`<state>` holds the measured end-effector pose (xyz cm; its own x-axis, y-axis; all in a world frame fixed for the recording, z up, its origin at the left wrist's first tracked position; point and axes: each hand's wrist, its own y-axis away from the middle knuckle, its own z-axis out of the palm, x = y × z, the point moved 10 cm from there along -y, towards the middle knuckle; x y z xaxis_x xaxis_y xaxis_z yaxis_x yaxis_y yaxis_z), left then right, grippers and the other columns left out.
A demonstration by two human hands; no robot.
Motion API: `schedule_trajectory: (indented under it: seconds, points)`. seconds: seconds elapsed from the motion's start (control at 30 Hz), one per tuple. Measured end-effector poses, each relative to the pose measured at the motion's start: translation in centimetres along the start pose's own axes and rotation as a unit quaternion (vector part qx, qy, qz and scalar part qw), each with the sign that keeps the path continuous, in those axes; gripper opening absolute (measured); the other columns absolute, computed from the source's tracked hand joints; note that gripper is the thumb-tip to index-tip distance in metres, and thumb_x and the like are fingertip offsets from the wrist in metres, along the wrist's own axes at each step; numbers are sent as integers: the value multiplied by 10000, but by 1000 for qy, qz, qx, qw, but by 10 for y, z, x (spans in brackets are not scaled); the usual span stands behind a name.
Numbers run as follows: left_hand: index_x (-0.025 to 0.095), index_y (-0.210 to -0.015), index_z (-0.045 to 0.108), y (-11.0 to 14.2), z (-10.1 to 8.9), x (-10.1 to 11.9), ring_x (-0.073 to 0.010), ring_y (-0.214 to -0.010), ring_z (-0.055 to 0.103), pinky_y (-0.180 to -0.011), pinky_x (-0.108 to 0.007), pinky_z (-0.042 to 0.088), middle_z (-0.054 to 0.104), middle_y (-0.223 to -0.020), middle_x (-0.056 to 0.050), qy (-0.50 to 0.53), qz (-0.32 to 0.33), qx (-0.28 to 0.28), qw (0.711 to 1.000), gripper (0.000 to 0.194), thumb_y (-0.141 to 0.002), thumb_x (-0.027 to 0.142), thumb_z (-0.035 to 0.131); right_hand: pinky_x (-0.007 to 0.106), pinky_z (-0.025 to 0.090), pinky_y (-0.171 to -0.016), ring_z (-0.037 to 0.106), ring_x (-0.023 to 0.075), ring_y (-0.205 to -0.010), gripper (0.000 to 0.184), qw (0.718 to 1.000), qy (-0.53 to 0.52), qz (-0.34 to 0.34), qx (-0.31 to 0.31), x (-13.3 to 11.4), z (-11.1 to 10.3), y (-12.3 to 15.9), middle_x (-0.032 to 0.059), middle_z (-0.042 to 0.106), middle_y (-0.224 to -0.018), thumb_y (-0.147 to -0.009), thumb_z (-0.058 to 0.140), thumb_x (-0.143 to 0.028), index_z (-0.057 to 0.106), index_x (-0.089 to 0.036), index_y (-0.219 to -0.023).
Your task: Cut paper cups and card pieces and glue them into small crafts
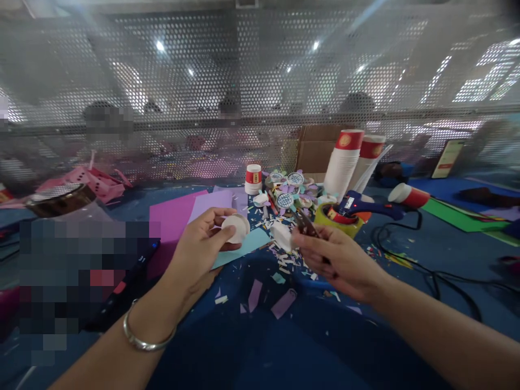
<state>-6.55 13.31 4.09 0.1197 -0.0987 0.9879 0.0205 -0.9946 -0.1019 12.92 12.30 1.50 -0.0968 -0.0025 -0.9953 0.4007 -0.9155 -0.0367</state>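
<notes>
"Where was there room to move?"
"Mostly on the near part of the blue tabletop (244, 357), this side of the paper scraps (283, 264). The glue gun (368, 207) and yellow-green tub (355, 229) crowded the right hand (345, 257) on its far side; the purple sheet's (167, 227) edge ran behind the left hand (203, 238)."
"And their pose?"
"The left pinched a white disc (240, 232) between thumb and fingers. The right curled around a dark tool (307, 226), its tip angled up and left; whether it also held the blurred white piece (281, 235) alongside, I couldn't tell"
</notes>
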Motion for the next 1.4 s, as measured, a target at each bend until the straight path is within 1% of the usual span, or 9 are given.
schedule_trajectory:
  seconds: [0.17, 0.47, 0.57, 0.63, 0.8, 0.97, 1.2, 1.3, 1.4]
  points:
    - [169, -1091, 601, 9, 28, -16, -184, -892, 635, -735, -299, 583, 661, -1019, -72, 75, -80, -79, 991, 338, -777, 238, 705, 172, 179, -333, 127, 34, -372, 398, 974, -216, 67, 5, 14, -12, 2, -113, 300, -485, -832, 689, -331, 384, -199, -612]
    - [151, -1101, 581, 15, 39, -19, -226, -960, 620, -775, -354, 581, 676, -1039, -107, 153, -123, -91, 976, 261, -858, 234, 624, 178, 158, -336, 123, 28, -371, 418, 970, -228, 86, -5, 27, -10, 0, -108, 324, -491, -830, 685, -356, 385, -188, -591]
    - [148, -1096, 575, 15, 39, -24, -232, -940, 630, -777, -372, 572, 673, -1042, -117, 162, -136, -82, 974, 246, -867, 233, 600, 196, 147, -357, 168, 38, -382, 328, 988, -143, 50, 12, 21, -13, 2, -102, 345, -525, -858, 662, -374, 451, -195, -681]
    - [148, -1098, 572, 17, 42, -26, -225, -908, 635, -780, -374, 561, 674, -1029, -117, 158, -144, -89, 973, 246, -875, 252, 589, 207, 204, -391, 267, 60, -423, 228, 999, 10, -17, 34, 8, -15, 5, -81, 395, -575, -881, 635, -382, 521, -205, -793]
    - [167, -1118, 546, 30, 64, -27, -209, -925, 623, -833, -371, 522, 679, -992, -90, 171, -160, -145, 961, 303, -848, 268, 639, 252, 378, -587, 486, 124, -633, 114, 922, 344, -179, 11, -19, 12, 20, -11, 541, -738, -932, 537, -302, 557, -205, -875]
    - [177, -1134, 540, 41, 81, -20, -187, -934, 621, -854, -320, 496, 682, -975, -59, 192, -150, -181, 953, 418, -757, 197, 719, 242, 363, -543, 496, 120, -583, 46, 888, 406, -212, -37, -17, 28, 25, -11, 562, -716, -879, 511, -192, 553, -195, -897]
    - [180, -1130, 517, 40, 82, -19, -156, -866, 629, -780, -261, 488, 702, -966, -46, 185, -133, -169, 959, 459, -720, 151, 721, 266, 338, -534, 528, 149, -564, 158, 851, 467, -235, -38, -8, 29, 24, 0, 612, -688, -812, 514, -150, 568, -195, -953]
    - [182, -1110, 524, 40, 85, -19, -163, -871, 636, -809, -285, 489, 710, -949, -38, 165, -123, -183, 961, 420, -731, 142, 700, 268, 364, -544, 564, 160, -589, 171, 851, 462, -245, -36, -10, 30, 25, 10, 643, -724, -815, 523, -161, 575, -197, -973]
    - [187, -1097, 533, 40, 86, -18, -177, -892, 633, -826, -321, 494, 706, -950, -36, 129, -109, -191, 967, 350, -774, 164, 667, 255, 410, -564, 587, 152, -613, 145, 871, 422, -249, 32, -21, 19, 26, 14, 654, -767, -860, 514, -194, 566, -198, -995]
